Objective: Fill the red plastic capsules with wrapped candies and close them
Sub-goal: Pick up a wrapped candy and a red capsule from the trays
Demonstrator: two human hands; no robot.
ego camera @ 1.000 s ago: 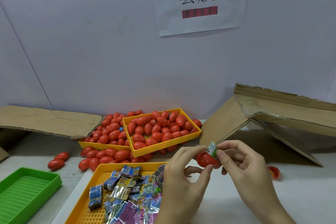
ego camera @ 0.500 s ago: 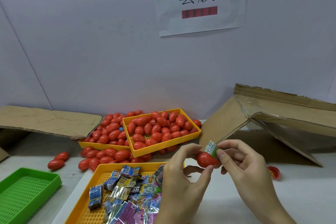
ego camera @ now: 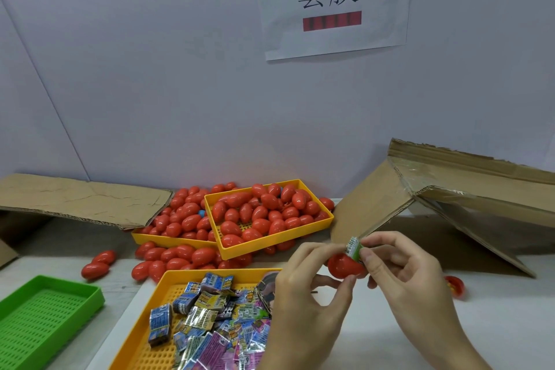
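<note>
My left hand (ego camera: 303, 300) pinches a red capsule half (ego camera: 342, 267) between thumb and fingers above the table. My right hand (ego camera: 402, 276) pinches a green-and-silver wrapped candy (ego camera: 354, 248) that sticks out of the top of that half. A second red capsule half (ego camera: 455, 285) lies on the table to the right of my hands. In front of me an orange tray (ego camera: 168, 279) holds several wrapped candies (ego camera: 210, 312). Farther back, a yellow tray (ego camera: 270, 240) is full of closed red capsules (ego camera: 258, 213).
Another yellow tray (ego camera: 156, 239) of capsules sits behind, with loose red capsules (ego camera: 99, 264) spilled around it. A green tray (ego camera: 45, 315) stands at the lower left. Cardboard flaps (ego camera: 450, 189) lie at both sides against the white wall, which bears a paper sign (ego camera: 333, 0).
Both hands with the capsule half and candy have risen very slightly; the candy remains poking out of the capsule half.
</note>
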